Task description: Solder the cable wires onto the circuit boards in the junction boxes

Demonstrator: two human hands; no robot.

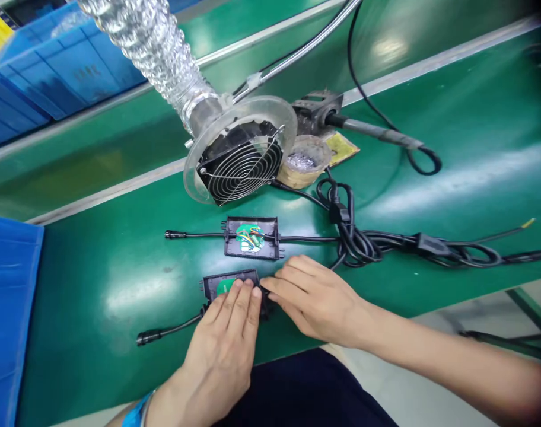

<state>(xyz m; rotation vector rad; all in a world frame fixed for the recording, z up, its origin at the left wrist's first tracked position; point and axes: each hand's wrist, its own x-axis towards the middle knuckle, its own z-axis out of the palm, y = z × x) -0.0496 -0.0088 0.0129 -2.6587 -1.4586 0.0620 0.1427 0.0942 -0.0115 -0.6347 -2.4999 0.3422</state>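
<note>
My left hand [228,332] lies over a black plastic box [212,279], fingers stretched across it and pressing on the green circuit board [225,286] inside. Its thumb is hidden. At the right end of that box my right hand [308,293] has thumb and forefinger closed on the black cable, which is mostly covered by the fingers. From the left end runs a short black lead with a round connector [148,338]. Just beyond lies a second open black box [251,254], its circuit board [248,238] showing coloured wires and a cable leaving each end.
A fume extractor fan [246,169] on a foil duct [159,59] hangs above the green bench [96,279]. Behind are a soldering iron [372,127], a solder pot [304,163] and a yellow sponge [341,148]. Bundled black cables [363,243] lie right; blue bins [8,308] stand left.
</note>
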